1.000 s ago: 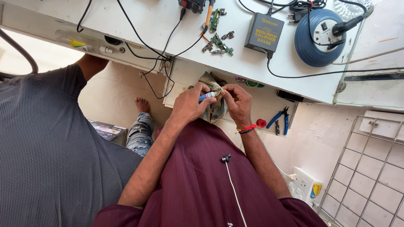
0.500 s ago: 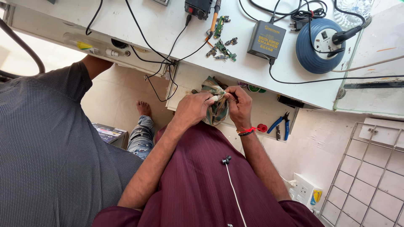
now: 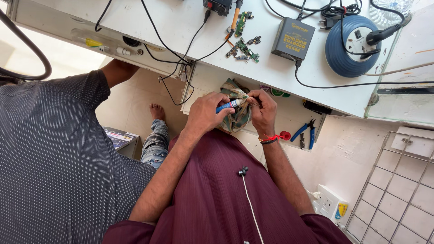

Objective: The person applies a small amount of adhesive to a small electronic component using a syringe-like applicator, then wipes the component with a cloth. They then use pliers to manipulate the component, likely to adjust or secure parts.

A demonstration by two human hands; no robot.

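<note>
Blue and white, the small plastic tube (image 3: pixel 227 106) sits pinched in the fingers of your left hand (image 3: pixel 205 114), with its tip pointing at the soft, crumpled patterned cloth (image 3: pixel 238 113). Your right hand (image 3: pixel 262 108) has its fingers pressed together on the top of that cloth, and I cannot tell if something small is hidden inside the pinch. Both hands hang just below the front edge of the white work table (image 3: pixel 190 27), above your lap. The tube looks light and a bit squishy, so I think a gentle hold around its middle is best. The cloth looks floppy and will slip, so grip it in a bunch. Blue-handled cutting pliers (image 3: pixel 304 132) lie near your right wrist. Another person in a dotted grey shirt (image 3: pixel 54 158) stands at your left.
</note>
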